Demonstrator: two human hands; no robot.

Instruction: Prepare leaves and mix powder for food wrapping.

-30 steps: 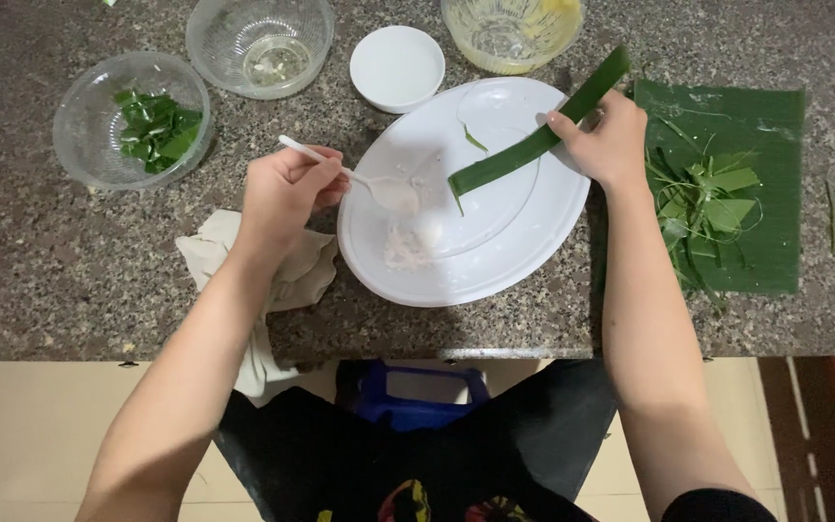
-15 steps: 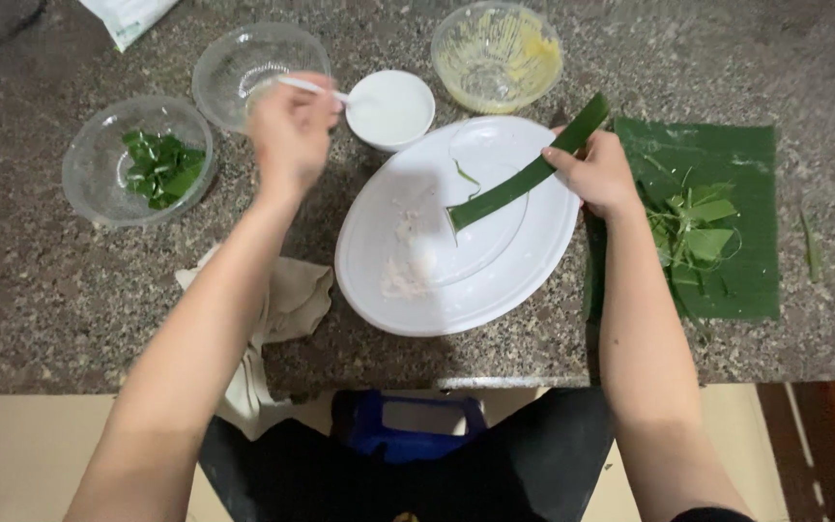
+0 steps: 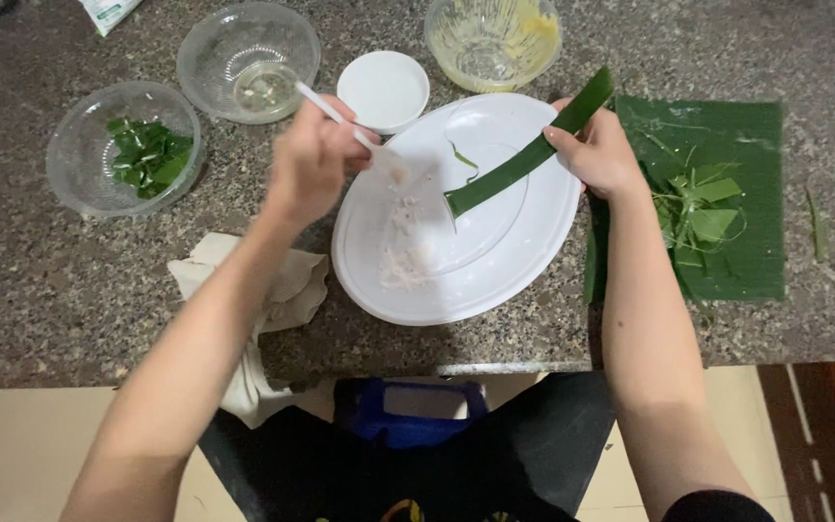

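Right grip (image 3: 599, 153) pinches leaf strip (image 3: 524, 159) near its upper end.

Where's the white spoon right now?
In the head view the white spoon is in the left hand, left of centre, its bowl over the white plate's upper-left rim, just below the small white bowl.

plate (image 3: 495, 280) between left hand (image 3: 309, 166) and right hand (image 3: 599, 155); small bowl (image 3: 383, 89) just beyond left hand, two bowls (image 3: 126, 147) further left, cloth (image 3: 273, 290) below it; leaf sheet (image 3: 727, 213) right of right hand
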